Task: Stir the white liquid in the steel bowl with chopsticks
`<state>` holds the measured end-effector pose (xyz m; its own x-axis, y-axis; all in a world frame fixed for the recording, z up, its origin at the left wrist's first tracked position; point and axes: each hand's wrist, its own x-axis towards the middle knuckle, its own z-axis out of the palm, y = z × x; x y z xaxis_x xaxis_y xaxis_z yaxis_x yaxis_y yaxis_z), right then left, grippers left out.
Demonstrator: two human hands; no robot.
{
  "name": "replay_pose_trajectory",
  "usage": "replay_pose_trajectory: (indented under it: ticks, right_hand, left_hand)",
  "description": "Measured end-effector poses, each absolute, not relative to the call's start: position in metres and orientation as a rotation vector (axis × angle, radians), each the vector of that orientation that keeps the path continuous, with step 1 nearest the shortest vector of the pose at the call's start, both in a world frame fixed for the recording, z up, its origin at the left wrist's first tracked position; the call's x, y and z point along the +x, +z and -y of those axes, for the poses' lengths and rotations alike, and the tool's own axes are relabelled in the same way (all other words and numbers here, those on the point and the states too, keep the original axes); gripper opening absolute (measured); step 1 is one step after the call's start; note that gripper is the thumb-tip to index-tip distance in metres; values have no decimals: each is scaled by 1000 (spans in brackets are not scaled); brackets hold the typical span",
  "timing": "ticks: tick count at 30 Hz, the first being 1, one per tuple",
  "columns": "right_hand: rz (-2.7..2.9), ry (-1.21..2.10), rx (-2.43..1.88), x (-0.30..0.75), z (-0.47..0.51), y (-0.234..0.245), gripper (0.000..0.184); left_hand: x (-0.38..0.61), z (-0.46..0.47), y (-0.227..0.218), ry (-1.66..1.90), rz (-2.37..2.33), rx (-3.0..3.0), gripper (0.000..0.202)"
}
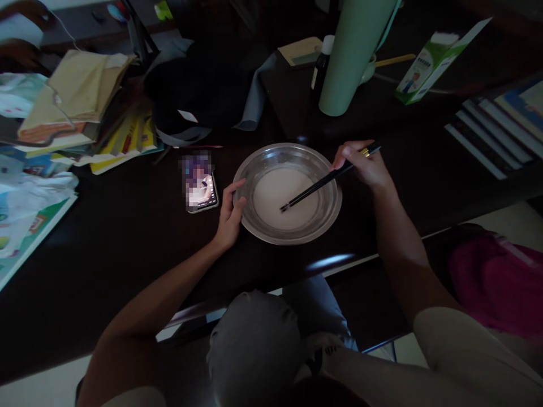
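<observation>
A shallow metal bowl (326, 217) sits on the dark table (127, 237) and holds a pale, milky liquid (282, 198). My right hand (365, 165) is closed on a pair of dark chopsticks (322, 182), whose tips dip into the liquid near the bowl's middle. My left hand (229, 213) rests at the bowl's left rim, thumb and fingers curved against its edge. A lit phone (200, 183) lies just left of that hand.
A tall green bottle (352, 56) and a small dark bottle (321, 63) stand behind the bowl. A green-and-white carton (436, 59) and stacked books (500, 127) lie at right. Papers and books (76, 107) pile at left, dark cloth (207, 85) behind the phone.
</observation>
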<state>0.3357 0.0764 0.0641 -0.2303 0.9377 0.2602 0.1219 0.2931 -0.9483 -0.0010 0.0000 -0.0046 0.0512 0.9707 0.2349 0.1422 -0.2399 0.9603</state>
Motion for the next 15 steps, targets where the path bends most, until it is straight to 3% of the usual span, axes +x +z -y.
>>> replay_pose_trajectory:
  ticks: [9, 15]
  right_hand:
    - [1526, 967, -1041, 338, -79, 62, 50]
    - [1668, 1059, -990, 334, -77, 65, 43]
  left_hand:
    - [-1, 0, -5, 1295, -1164, 1522, 45]
    - [-2, -1, -6, 1289, -1165, 1531, 44]
